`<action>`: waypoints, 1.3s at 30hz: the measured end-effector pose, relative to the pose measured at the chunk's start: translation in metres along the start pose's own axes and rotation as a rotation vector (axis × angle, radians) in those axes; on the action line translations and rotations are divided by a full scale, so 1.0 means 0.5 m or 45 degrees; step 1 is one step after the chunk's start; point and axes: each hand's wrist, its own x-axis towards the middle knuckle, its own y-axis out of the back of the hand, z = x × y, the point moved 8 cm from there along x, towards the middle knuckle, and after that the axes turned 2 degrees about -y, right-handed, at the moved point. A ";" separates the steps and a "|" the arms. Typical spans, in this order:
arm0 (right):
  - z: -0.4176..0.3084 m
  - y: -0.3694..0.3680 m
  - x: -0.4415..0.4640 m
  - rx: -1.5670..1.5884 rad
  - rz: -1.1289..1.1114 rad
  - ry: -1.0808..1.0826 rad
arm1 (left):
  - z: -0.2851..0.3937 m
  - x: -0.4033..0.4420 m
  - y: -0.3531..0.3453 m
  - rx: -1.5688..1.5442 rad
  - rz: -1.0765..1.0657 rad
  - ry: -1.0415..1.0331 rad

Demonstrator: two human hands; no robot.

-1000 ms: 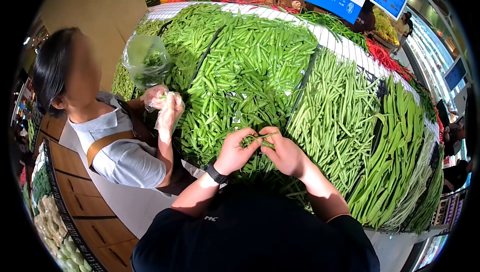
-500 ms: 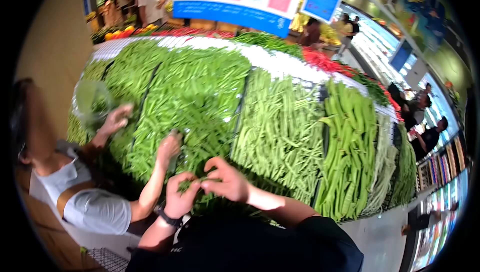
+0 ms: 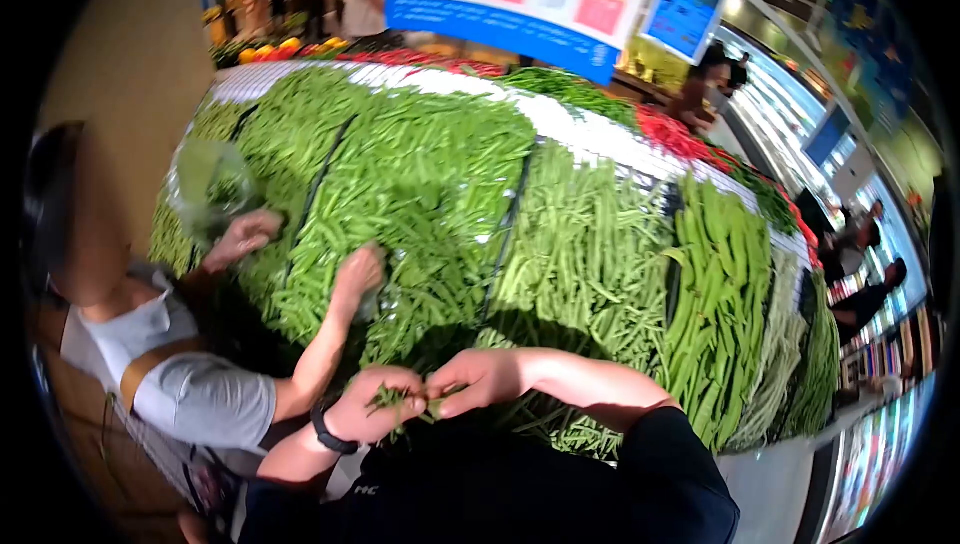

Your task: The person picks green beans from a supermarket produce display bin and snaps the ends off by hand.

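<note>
The left hand curls around a small bunch of greens, and the right hand appears to pinch their end, fingertips meeting the left thumb. The handling looks under way, not finished: the greens are gathered between both hands at the near edge of the pods, not yet set down, with plenty of pods left heaped beyond.

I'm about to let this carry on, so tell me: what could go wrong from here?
Green pieces poke out of the left hand, so some might slip and fall. The co-worker's forearm reaches over the pods close to that hand, so the two could bump. The right hand meets the left at the fingertips, so a pinch seems possible.
</note>
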 end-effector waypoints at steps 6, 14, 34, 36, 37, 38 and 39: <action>-0.050 0.056 0.030 -0.254 0.038 -0.261 | -0.076 -0.047 0.053 -0.332 0.511 0.282; -0.032 0.122 0.085 0.094 0.204 -0.367 | -0.091 -0.083 0.097 -0.626 0.769 0.181; 0.074 0.662 0.174 -1.079 0.826 -0.686 | -0.149 -0.092 0.131 -1.273 1.342 0.123; 0.089 0.510 0.158 -1.217 0.483 -0.917 | -0.156 -0.090 0.127 -1.349 1.298 0.127; 0.123 0.469 0.149 -1.216 0.367 -0.990 | -0.158 -0.085 0.121 -1.423 1.246 0.133; 0.141 0.446 0.143 -1.306 0.419 -0.910 | -0.160 -0.085 0.120 -1.424 1.241 0.136; 0.119 0.422 0.118 -1.333 0.576 -0.849 | -0.160 -0.081 0.119 -1.352 1.206 0.173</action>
